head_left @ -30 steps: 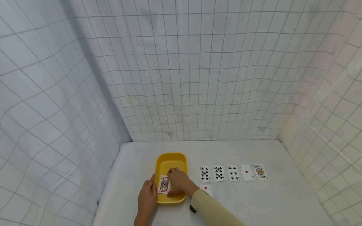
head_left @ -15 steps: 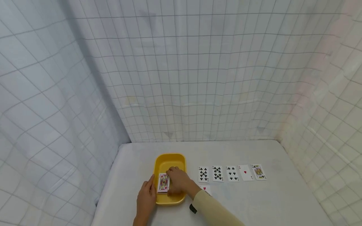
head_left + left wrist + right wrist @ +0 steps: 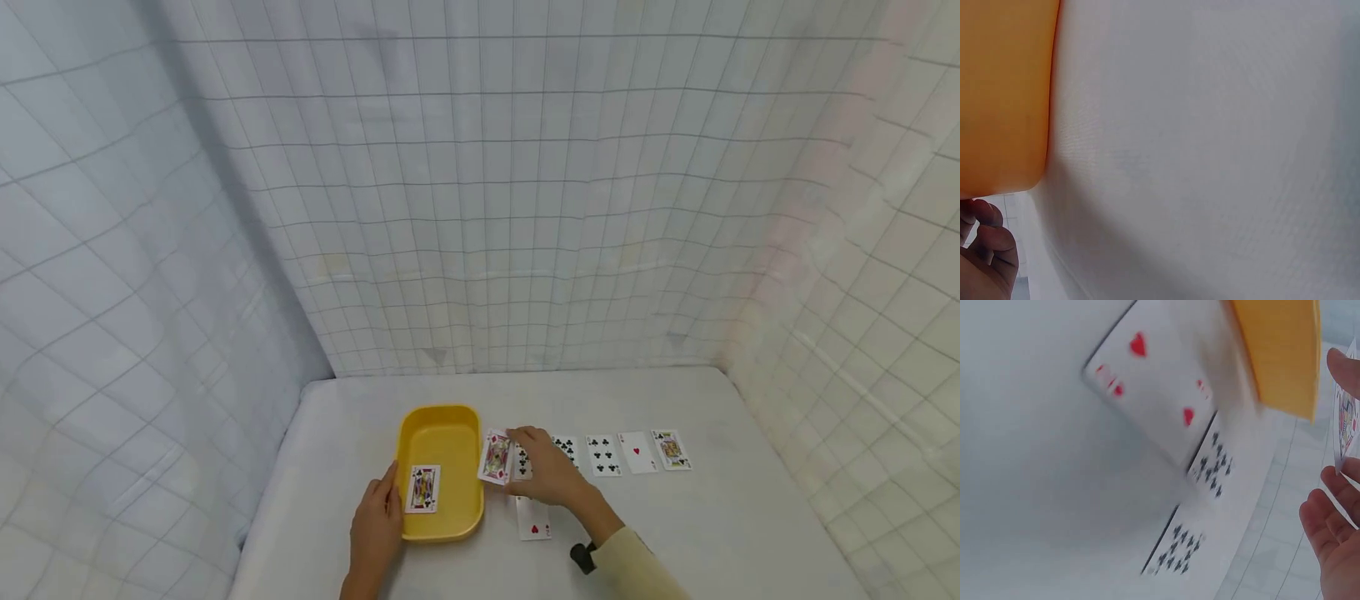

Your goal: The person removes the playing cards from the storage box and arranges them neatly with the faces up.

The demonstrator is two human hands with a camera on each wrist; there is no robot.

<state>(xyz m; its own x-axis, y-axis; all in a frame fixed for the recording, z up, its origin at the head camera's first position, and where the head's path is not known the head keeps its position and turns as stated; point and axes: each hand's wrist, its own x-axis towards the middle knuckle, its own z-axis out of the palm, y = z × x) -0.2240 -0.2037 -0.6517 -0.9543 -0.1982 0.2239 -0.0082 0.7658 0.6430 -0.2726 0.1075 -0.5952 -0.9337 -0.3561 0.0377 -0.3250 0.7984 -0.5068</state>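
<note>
My right hand pinches a face card of diamonds between thumb and fingers, just beyond the right rim of a yellow tray. The right wrist view shows this card nearly edge-on, with the thumb at one end and fingers at the other. My left hand grips the tray's left rim; its curled fingers show at the rim in the left wrist view. Inside the tray, at lower left, lies a face card of clubs.
Right of the tray runs a row of face-up cards: club number cards, an ace of hearts and a black face card. Below the row's left end lies a heart card. Gridded white sheeting encloses the white table.
My right hand has lifted the diamond face card out of the tray and carried it right, past the rim. The club face card beneath is now uncovered. My left hand stays at the rim.
</note>
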